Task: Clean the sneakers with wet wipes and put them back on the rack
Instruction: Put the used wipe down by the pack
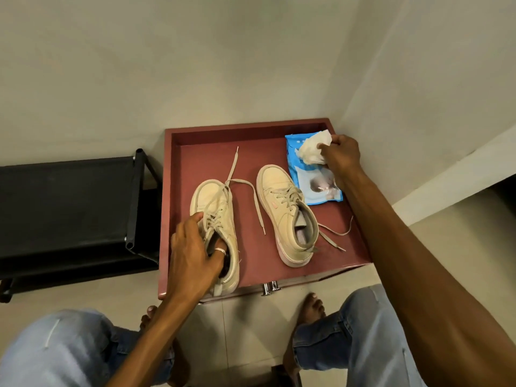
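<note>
Two cream sneakers with loose laces stand on a reddish-brown cabinet top (251, 152). My left hand (192, 252) grips the left sneaker (220, 208) at its collar, fingers inside the opening. The right sneaker (287, 213) stands free beside it. My right hand (339, 155) pinches a crumpled white wet wipe (312, 150) just above the blue wipes pack (318, 182), which lies at the back right corner of the cabinet top.
A black shoe rack (67, 202) stands to the left of the cabinet, its top shelf bare. Walls close in behind and to the right. My knees in jeans and bare feet are on the tiled floor (245, 331) in front.
</note>
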{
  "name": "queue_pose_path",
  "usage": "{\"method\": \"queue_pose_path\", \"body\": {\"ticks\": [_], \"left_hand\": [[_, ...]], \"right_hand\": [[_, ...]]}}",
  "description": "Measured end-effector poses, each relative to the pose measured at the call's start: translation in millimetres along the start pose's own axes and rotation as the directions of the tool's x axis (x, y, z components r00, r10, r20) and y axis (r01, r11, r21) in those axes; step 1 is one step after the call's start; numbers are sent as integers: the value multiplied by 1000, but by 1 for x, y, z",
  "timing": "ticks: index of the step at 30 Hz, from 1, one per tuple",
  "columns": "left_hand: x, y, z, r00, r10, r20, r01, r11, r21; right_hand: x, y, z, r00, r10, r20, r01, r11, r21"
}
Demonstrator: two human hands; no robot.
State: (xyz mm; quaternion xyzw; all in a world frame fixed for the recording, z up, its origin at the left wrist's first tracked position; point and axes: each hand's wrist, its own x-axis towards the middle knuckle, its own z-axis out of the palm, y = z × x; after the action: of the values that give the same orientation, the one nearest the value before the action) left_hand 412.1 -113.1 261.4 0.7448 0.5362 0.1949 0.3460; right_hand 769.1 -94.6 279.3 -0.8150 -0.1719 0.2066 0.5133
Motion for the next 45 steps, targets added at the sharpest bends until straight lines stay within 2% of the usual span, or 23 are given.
{"method": "queue_pose_path", "body": {"ticks": [3,4,5,7,9,11,15,20,22,25,27,29,34,38,45], "left_hand": [[2,1,3,1000,-12,7,12,1000,1],[2,0,3,1000,-14,9,14,1000,0],[2,0,3,1000,-17,9,17,1000,0],[3,-2,4,1000,-24,8,24,1000,3],[3,-2,4,1000,-23,9,23,1000,11],[3,-3,4,1000,-21,9,20,1000,18],[3,-2,5,1000,-22,9,21,1000,21],[3,-1,5,1000,-28,14,28,999,22],[3,-1,5,999,-30,19,29,999,22],[3,-1,4,999,-37,24,37,999,14],[4,-1,3,999,-32,26,31,999,18],[4,-2,3,999,-30,33,30,999,15],[3,-1,2,999,-26,40,25,1000,16],[4,1,1,999,-18,49,18,1000,12],[-1,4,-8,997,-22,80,24,1000,-14]], "right_hand": [[7,3,1,1000,-18,4,18,1000,12],[8,4,0,999,-47,9,47,997,-64],[8,7,-1,995,-99,25,102,970,-221],[7,14,-3,973,-212,92,227,805,-547],[3,20,-6,952,-280,125,287,673,-682],[-1,23,-7,937,-319,144,325,636,-700],[-7,31,-8,906,-250,343,423,575,-701],[-16,33,0,855,-263,447,515,530,-674],[-17,32,1,851,-254,459,523,467,-712],[-19,28,1,836,-281,470,542,299,-786],[-20,26,3,827,-311,468,547,253,-798],[-21,27,5,834,-305,460,540,280,-794],[-35,9,-4,870,-281,405,493,491,-719],[-47,-9,-14,873,-319,370,486,641,-595],[-80,-28,-22,885,-378,273,463,781,-420]]}}
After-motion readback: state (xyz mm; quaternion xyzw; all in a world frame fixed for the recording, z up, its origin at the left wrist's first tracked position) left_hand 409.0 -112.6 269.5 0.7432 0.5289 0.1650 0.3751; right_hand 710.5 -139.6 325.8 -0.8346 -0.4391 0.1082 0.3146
